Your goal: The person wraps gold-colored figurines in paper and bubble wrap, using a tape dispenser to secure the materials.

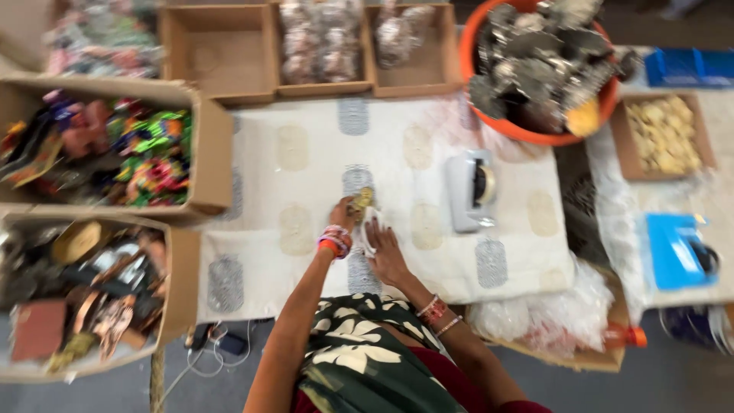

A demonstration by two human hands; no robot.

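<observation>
My left hand (344, 214) rests on the white patterned cloth (306, 160) and grips a small gold-coloured piece (361, 200) at its fingertips. My right hand (384, 248) lies just to its right, palm down, pressing on a small clear plastic pouch (368, 228) that sits between the two hands. Both wrists wear bangles. The frame is blurred, so the small piece's exact shape is unclear.
A white tape dispenser (468, 190) stands right of my hands. An orange tub (535, 130) of grey metal pieces sits at the back right. Cardboard boxes (206, 153) of colourful and metallic items line the left and back. Blue trays (673, 248) and plastic bags (550, 313) lie right.
</observation>
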